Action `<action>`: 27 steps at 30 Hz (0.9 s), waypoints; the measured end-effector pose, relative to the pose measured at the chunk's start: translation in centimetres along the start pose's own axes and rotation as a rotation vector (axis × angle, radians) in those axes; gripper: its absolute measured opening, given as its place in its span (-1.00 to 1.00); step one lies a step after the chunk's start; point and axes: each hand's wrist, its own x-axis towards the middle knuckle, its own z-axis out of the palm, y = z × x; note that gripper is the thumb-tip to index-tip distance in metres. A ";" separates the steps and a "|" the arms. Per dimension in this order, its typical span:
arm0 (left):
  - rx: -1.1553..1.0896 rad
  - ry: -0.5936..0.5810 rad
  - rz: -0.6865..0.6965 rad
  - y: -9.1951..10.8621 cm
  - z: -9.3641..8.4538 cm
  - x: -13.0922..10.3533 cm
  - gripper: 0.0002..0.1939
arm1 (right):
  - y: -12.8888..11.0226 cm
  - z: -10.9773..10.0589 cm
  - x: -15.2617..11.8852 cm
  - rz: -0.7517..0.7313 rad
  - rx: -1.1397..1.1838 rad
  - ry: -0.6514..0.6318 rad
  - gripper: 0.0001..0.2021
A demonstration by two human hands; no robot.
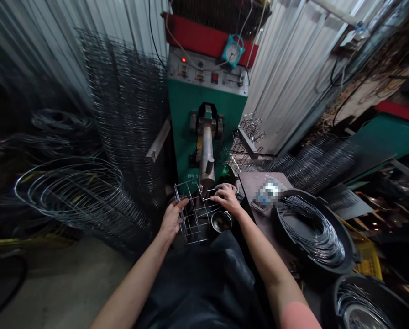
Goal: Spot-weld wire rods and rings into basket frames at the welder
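A wire rack (pixel 195 220) made of thin metal rods is under the electrode arm (pixel 207 155) of a green machine (pixel 184 100). My left hand (pixel 172 218) grips the rack's left side, with the thumb over a rod. On the right, my right hand (pixel 226 199) has its fingers bent around the rack's upper right part, close beside the electrode tip. A round metal bowl (pixel 221 221) sits below my right hand. The exact contact between tip and rods is too small to tell.
Tall stacks of wire frames (pixel 122 100) and wire rings (pixel 77 192) stand on the left. To the right, a board (pixel 259 183) and a black tub (pixel 281 228) of bent wires lie near my forearm. A teal clock (pixel 232 51) hangs on the machine.
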 end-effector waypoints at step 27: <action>0.088 0.032 -0.067 1.2 0.6 0.8 -0.55 | 0.3 0.2 0.6 0.101 -0.037 -0.044 -0.74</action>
